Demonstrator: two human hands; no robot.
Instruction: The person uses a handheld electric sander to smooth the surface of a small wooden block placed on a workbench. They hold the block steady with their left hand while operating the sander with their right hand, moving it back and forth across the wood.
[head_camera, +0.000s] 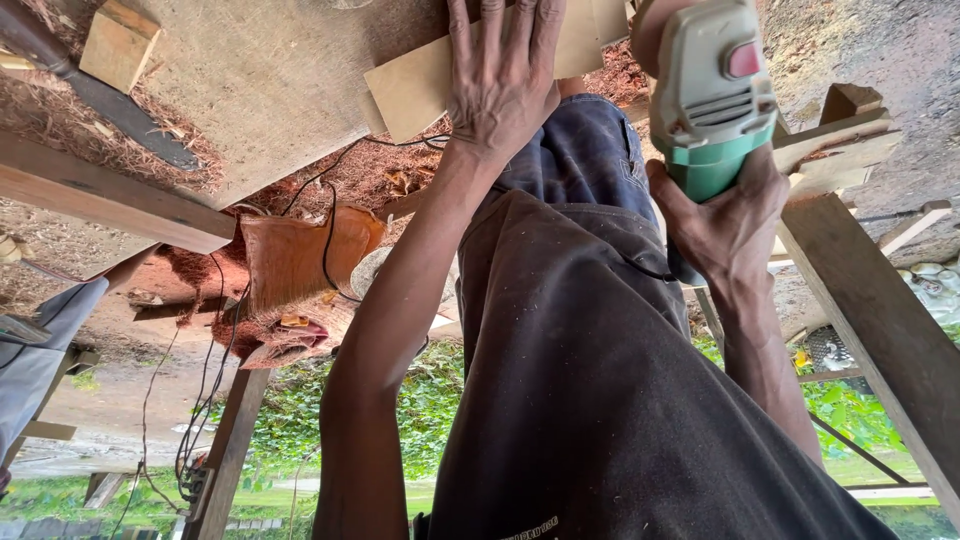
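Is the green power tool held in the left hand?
No. The right hand grips the green power tool, while the left hand lies flat on the wooden board.

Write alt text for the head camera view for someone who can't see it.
A person's left hand presses flat on a pale wooden board while the right hand grips a green power tool. Sawdust and black cables lie around the workbench.
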